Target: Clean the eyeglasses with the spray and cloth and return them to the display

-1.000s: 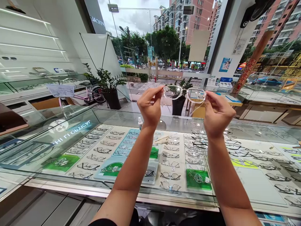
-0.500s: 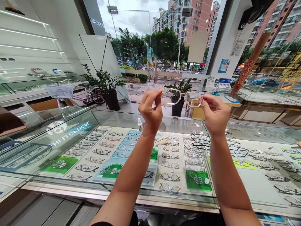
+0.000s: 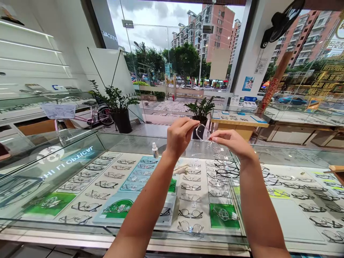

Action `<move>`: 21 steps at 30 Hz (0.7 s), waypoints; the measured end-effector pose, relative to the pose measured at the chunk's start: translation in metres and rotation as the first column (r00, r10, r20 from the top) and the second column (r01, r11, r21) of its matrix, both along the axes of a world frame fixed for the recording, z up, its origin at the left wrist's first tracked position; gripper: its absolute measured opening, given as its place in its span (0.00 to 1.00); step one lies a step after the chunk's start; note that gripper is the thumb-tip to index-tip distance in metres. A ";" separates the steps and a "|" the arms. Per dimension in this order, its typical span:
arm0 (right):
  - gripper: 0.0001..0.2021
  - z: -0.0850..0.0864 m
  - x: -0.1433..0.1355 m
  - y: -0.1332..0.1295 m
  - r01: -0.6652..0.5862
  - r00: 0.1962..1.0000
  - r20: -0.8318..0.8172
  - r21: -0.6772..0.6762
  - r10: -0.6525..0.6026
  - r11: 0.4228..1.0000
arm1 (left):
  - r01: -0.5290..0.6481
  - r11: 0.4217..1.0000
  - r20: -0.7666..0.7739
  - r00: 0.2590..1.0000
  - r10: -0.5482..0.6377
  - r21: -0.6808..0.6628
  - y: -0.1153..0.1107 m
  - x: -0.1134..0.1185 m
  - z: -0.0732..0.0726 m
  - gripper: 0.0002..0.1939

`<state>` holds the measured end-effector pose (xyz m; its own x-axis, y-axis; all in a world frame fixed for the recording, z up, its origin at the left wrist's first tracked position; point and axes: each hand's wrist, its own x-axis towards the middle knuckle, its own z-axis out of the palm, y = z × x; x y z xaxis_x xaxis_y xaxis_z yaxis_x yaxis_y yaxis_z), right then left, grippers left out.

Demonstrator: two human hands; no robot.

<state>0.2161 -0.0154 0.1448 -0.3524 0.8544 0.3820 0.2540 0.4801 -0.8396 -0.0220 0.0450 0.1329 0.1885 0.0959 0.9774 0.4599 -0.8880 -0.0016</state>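
Note:
Clear-framed eyeglasses [image 3: 202, 132] are held up over the glass display counter, turned partly edge-on. My left hand [image 3: 180, 136] pinches their upper left part between thumb and fingers. On the other side, my right hand [image 3: 233, 143] grips the frame near its right part with thumb and fingertips. Some of the clear frame is hard to make out against the background. Below the hands, rows of eyeglasses [image 3: 190, 214] lie inside the counter. A small white bottle [image 3: 155, 150] stands on the glass left of my left hand, near a beige cloth [image 3: 180, 170].
The glass counter [image 3: 129, 234] spans the front. Beyond it are potted plants [image 3: 120, 120], a pink bicycle [image 3: 88, 116] with a basket, and a wooden display table [image 3: 236, 125]. Stacked dark frames [image 3: 227, 170] sit near my right forearm. A wall fan [image 3: 282, 23] hangs at upper right.
Both hands have come lower in view and closer together. The eyeglasses have turned from facing front to partly edge-on. The view has tilted up slightly.

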 end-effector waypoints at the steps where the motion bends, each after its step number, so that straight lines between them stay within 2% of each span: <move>1: 0.11 -0.001 -0.001 0.001 -0.027 1.000 -0.016 -0.016 0.027 1.000 | -0.003 1.000 -0.006 1.000 0.003 -0.006 -0.001 0.000 0.000 0.09; 4: 0.10 -0.003 -0.004 0.004 -0.062 0.996 -0.071 -0.070 0.057 0.996 | 0.009 1.000 -0.004 1.000 -0.009 -0.013 -0.002 0.001 0.001 0.09; 7: 0.10 -0.005 -0.006 0.007 -0.076 0.991 -0.118 -0.098 0.064 0.992 | 0.070 0.996 0.017 0.997 -0.069 -0.050 -0.004 0.001 0.002 0.09; 9: 0.10 -0.006 -0.006 0.008 -0.075 0.990 -0.129 -0.089 0.064 0.993 | 0.128 0.985 0.053 0.991 -0.123 -0.117 -0.004 0.002 0.003 0.09; 11: 0.09 -0.007 -0.006 0.009 -0.071 0.989 -0.138 -0.072 0.061 0.995 | 0.231 0.946 0.124 0.970 -0.207 -0.228 -0.003 0.002 0.002 0.08; 13: 0.08 -0.008 -0.005 0.010 -0.072 0.987 -0.146 -0.066 0.062 0.995 | 0.375 0.855 0.237 0.923 -0.305 -0.359 -0.002 0.004 0.000 0.09; 16: 0.07 -0.009 -0.005 0.011 -0.077 0.984 -0.166 -0.088 0.062 0.993 | 0.569 0.657 0.413 0.819 -0.399 -0.494 0.001 0.008 -0.002 0.14; 19: 0.07 -0.010 -0.007 0.012 -0.090 0.982 -0.177 -0.119 0.068 0.989 | 0.677 0.492 0.527 0.736 -0.426 -0.548 0.003 0.011 -0.002 0.18; 21: 0.08 -0.010 -0.008 0.013 -0.091 0.983 -0.168 -0.127 0.069 0.988 | 0.719 0.409 0.580 0.695 -0.426 -0.562 0.005 0.012 -0.003 0.20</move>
